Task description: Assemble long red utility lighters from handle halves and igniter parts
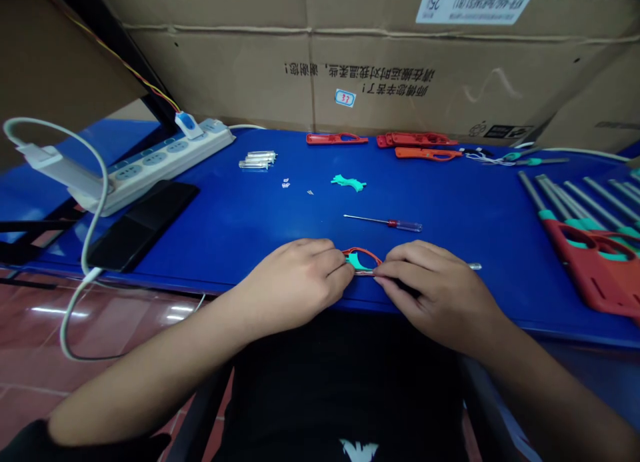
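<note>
At the table's front edge, both hands grip a partly assembled long-nosed lighter (pixel 358 261) with an orange-red body and a teal part inside. My left hand (pixel 310 282) is closed round its left end, covering it. The fingers of my right hand (pixel 430 289) pinch the other side, near a thin metal strip or rod. A metal tube end (pixel 475 267) sticks out beyond the right hand. Just behind the hands lies a screwdriver (pixel 405 226) with a clear and red handle. Farther back rests a loose teal plastic piece (pixel 349 183).
Clear tubes (pixel 258 161), tiny metal bits (pixel 285 183) and pins (pixel 310 193) lie at centre left. Red shells (pixel 417 139) line the cardboard box (pixel 225 75). Several lighters (pixel 595 249) are stacked right. Left are a power strip (pixel 165 159) and a cabled phone (pixel 143 225).
</note>
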`<state>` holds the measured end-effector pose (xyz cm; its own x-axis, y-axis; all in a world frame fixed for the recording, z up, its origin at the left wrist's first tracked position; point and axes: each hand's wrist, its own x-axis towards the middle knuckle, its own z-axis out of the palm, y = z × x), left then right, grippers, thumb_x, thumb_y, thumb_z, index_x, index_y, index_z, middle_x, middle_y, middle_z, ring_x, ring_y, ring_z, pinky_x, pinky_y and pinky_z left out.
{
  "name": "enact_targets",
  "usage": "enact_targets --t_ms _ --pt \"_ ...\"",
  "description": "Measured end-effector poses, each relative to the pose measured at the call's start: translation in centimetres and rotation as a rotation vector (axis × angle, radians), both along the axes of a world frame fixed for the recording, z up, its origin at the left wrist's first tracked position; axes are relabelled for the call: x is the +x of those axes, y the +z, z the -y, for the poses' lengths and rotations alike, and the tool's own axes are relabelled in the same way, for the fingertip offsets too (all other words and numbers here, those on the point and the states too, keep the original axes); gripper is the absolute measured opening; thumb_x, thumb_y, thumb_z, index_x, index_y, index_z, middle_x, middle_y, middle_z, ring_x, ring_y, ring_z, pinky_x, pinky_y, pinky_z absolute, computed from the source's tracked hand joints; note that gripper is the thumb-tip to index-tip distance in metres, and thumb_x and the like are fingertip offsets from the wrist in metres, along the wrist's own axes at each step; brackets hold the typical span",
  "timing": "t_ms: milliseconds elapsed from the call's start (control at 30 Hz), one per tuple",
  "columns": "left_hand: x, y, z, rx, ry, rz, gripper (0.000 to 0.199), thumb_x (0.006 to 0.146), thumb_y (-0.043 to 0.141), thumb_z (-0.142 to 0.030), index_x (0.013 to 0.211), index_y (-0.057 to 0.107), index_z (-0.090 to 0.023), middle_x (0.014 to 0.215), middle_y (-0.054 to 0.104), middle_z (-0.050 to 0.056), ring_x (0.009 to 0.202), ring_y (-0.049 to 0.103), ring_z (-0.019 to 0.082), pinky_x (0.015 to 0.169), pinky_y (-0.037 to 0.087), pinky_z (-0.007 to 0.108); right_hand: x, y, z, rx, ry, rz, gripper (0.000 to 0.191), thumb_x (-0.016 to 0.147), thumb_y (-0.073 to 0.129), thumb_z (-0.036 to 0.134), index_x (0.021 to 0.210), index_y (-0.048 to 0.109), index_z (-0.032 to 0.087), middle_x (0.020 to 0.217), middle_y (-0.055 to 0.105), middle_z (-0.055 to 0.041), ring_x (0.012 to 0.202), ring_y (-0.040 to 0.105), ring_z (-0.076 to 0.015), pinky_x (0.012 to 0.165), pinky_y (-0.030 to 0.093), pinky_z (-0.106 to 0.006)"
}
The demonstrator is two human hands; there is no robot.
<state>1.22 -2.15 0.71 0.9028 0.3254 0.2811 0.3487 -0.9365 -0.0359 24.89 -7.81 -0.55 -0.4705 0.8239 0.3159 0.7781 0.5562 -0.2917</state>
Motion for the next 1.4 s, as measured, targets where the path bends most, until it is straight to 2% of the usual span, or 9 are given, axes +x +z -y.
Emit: enact_targets --t_ms 167,333,400,567,633,933,1067,1233,1400 --pt "-0.3 0.9 -0.9 -0.202 0.031 -0.004 0.024 0.100 0.047 -0.020 0.107 0.070 -0.014 0.091 0.070 0.007 0.084 0.063 0.020 0.079 0.052 0.033 -0.1 0.1 0.1 0.009 0.014 0.039 0.020 0.098 0.052 0.020 0.102 0.072 0.019 0.099 0.069 -0.0062 0.092 0.061 -0.0199 0.082 0.047 -0.036" --pt "-0.6 1.1 -1.2 -0.326 0.059 0.063 0.021 0.098 0.052 -0.017 0.108 0.070 -0.016 0.091 0.070 0.005 0.083 0.065 0.018 0.076 0.051 0.029 0.0 0.1 0.0 0.000 0.015 0.056 0.023 0.099 0.051 0.021 0.106 0.073 0.021 0.095 0.065 -0.0060 0.087 0.058 -0.0186 0.076 0.046 -0.034" --pt "-0.7 1.1 -1.2 -0.298 0.052 0.046 0.023 0.099 0.050 -0.017 0.109 0.070 -0.017 0.091 0.070 0.005 0.083 0.065 0.018 0.076 0.051 0.029 0.1 0.2 -0.1 0.015 0.021 0.078 0.022 0.098 0.052 0.021 0.106 0.073 0.020 0.092 0.064 -0.0058 0.084 0.057 -0.0185 0.074 0.046 -0.033" --pt "-1.0 1.2 -1.2 -0.072 -0.002 -0.130 0.025 0.098 0.048 -0.015 0.112 0.069 -0.016 0.097 0.066 0.008 0.086 0.060 0.021 0.080 0.050 0.035 -0.1 0.4 -0.3 0.054 0.017 0.144 0.023 0.099 0.051 0.021 0.104 0.073 0.018 0.089 0.063 -0.0059 0.082 0.057 -0.0189 0.071 0.045 -0.033" --pt "-1.2 1.2 -1.3 -0.053 -0.019 -0.169 0.025 0.098 0.048 -0.015 0.111 0.069 -0.016 0.096 0.065 0.007 0.084 0.057 0.021 0.078 0.050 0.035 -0.1 0.4 -0.3 0.062 0.017 0.156 0.023 0.099 0.050 0.020 0.104 0.073 0.018 0.089 0.063 -0.0057 0.082 0.057 -0.0190 0.070 0.045 -0.033" --pt "-1.4 1.2 -1.6 -0.184 -0.020 -0.154 0.026 0.097 0.049 -0.015 0.110 0.072 -0.017 0.092 0.063 0.006 0.083 0.056 0.021 0.075 0.048 0.034 -0.1 0.7 -0.7 0.006 0.048 0.091 0.021 0.097 0.052 0.020 0.104 0.071 0.021 0.099 0.064 -0.0056 0.092 0.057 -0.0202 0.082 0.046 -0.037" --pt "-1.4 1.0 -1.7 -0.206 -0.009 -0.122 0.026 0.094 0.053 -0.012 0.111 0.072 -0.017 0.094 0.064 0.007 0.084 0.058 0.021 0.074 0.048 0.033 -1.4 0.7 -0.9 0.075 0.068 0.072 0.020 0.097 0.055 0.022 0.108 0.072 0.022 0.101 0.065 -0.0057 0.093 0.057 -0.0206 0.081 0.044 -0.037" --pt "-1.3 0.9 -1.8 -0.221 -0.013 -0.105 0.026 0.095 0.050 -0.013 0.108 0.073 -0.015 0.090 0.065 0.008 0.084 0.061 0.021 0.073 0.049 0.032 -2.7 0.4 -0.8 0.203 0.057 0.160 0.018 0.095 0.056 0.018 0.095 0.074 0.020 0.090 0.067 -0.0056 0.084 0.056 -0.0211 0.074 0.040 -0.037" --pt "-1.2 1.1 -1.9 -0.268 -0.006 -0.062 0.026 0.096 0.050 -0.013 0.105 0.074 -0.016 0.089 0.066 0.008 0.083 0.064 0.021 0.074 0.051 0.032 -3.1 0.3 -0.2 0.295 0.046 0.178 0.017 0.095 0.057 0.018 0.096 0.074 0.018 0.087 0.068 -0.0061 0.083 0.057 -0.0212 0.075 0.039 -0.038"
